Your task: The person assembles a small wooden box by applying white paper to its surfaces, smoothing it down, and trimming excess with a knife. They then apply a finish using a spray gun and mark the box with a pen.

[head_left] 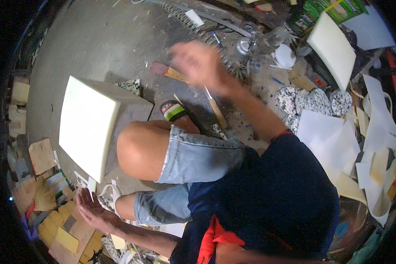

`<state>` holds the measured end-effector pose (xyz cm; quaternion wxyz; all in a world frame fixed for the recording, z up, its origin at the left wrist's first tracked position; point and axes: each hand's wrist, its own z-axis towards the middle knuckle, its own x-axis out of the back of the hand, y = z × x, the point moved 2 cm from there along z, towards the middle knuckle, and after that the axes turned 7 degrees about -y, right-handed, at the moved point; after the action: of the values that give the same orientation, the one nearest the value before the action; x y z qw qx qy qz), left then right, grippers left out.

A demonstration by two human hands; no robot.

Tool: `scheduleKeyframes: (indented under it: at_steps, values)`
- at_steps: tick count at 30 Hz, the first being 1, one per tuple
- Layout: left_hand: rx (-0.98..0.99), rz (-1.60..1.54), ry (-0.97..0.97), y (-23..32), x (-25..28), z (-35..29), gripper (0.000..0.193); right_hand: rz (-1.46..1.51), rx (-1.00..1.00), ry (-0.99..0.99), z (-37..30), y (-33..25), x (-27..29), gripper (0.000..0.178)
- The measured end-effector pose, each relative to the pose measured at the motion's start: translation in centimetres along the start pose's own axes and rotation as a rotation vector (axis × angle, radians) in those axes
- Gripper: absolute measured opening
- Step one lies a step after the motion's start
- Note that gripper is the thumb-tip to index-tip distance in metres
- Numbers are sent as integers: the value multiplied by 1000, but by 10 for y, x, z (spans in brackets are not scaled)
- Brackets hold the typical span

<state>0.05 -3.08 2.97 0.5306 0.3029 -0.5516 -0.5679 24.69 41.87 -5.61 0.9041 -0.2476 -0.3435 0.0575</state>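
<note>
— What do we have under our left hand (pixel 91 207)?

— Nothing that we can see it gripping. It lies low at the left, palm up and fingers spread wide, over a litter of cardboard scraps (pixel 68 233) and yellow foam offcuts. Just above it stands the big cream foam block (pixel 87 125), tilted on the grey concrete floor (pixel 97 39), its lower corner near our fingertips but apart from them.

— And our right hand (pixel 197 60)?

— Raised over the floor ahead of our knee, blurred, fingers loosely spread; we cannot tell whether it pinches anything. Right below it lies a wooden-handled brush (pixel 171 72) (flat, with a reddish head), and beside our wrist a second tool with a pale wooden handle (pixel 216 112) points down toward our sandalled foot (pixel 175 111).

— So the brush is not in our grip?

— It looks to lie on the floor just under our fingers; whether we touch it, we cannot tell.

— What else is around us?

— To the right, a second cream foam slab (pixel 332 46) leans among sheets of white paper (pixel 325 136), with three speckled round pieces (pixel 314 101) in a row beneath it. A glass jar (pixel 244 45) and a small white lid (pixel 285 55) sit past our right hand. We crouch in denim shorts, knee bare, between the two foam pieces.
</note>
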Motion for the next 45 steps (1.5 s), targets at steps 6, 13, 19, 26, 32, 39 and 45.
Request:
scheduleKeyframes:
  at_steps: [6,13,19,26,32,39,45]
  values:
    - [487,75,97,-149,39,46,76,-736,-488,-430,-81,320,-51,37]
    - [677,-123,92,-148,-16,49,87,-650,-1060,-714,-118,432,-77,43]
    - [746,-19,253,-127,-38,41,78,-747,-1051,-910,-126,506,-100,45]
    - [724,-19,235,-98,-81,-17,69,-745,-865,-376,-51,410,-71,50]
    - [194,512,293,-72,-70,-15,59,252,-406,-337,127,135,-61,29]
    - [-259,262,-48,19,-123,18,57,1194,-339,-861,200,-139,-102,23]
    - [-471,305,-63,48,-136,37,32,1127,-372,-1076,198,-202,-111,27]
